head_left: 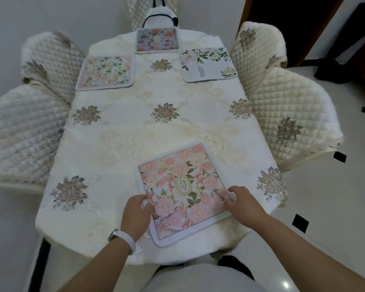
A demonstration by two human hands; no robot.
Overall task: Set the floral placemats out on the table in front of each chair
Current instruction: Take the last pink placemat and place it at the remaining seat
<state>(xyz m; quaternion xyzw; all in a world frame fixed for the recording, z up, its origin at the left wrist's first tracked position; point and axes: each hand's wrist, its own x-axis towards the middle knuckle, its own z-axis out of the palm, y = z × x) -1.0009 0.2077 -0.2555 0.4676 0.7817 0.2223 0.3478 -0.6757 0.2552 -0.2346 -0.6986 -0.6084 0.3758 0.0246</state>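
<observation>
Curled fingers of left hand [136, 213] pinching pink placemat [183, 192] left edge, right hand [242, 204] fingers bent, gripping right edge

Soft, even indoor light, faint shadows, mild overall blur, and strong wide-angle bowing at the edges.

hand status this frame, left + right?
Left hand: fingers curled on the left edge of the pink placemat, pinching it.
Right hand: pinching the same placemat's right edge.
</observation>
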